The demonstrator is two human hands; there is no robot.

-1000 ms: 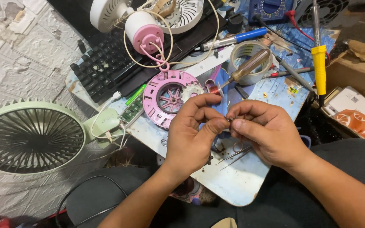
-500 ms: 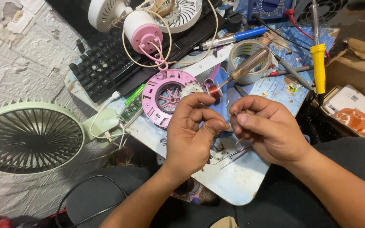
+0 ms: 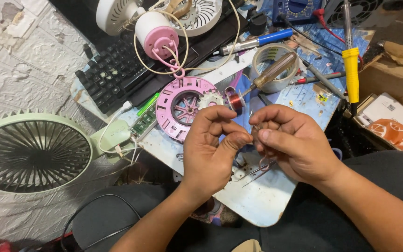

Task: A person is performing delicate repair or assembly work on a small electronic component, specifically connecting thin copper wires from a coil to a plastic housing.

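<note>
head view: left hand (image 3: 211, 149) and right hand (image 3: 290, 142) meet over the work board (image 3: 262, 205), fingertips pinched together on something very thin, likely wire, too small to tell. held close for fine control. copper coil (image 3: 234, 100) and pink fan hub (image 3: 183, 107) lie just beyond.

A small white board (image 3: 262, 205) (stained and scuffed) carries the clutter: a pink fan housing (image 3: 183, 108), a copper wire coil (image 3: 234, 100), a green circuit board (image 3: 144, 122), a roll of tape (image 3: 271, 60), a blue-handled screwdriver (image 3: 257, 42) and tweezers (image 3: 257, 173). A black keyboard (image 3: 113, 74) lies at its far edge.
</note>
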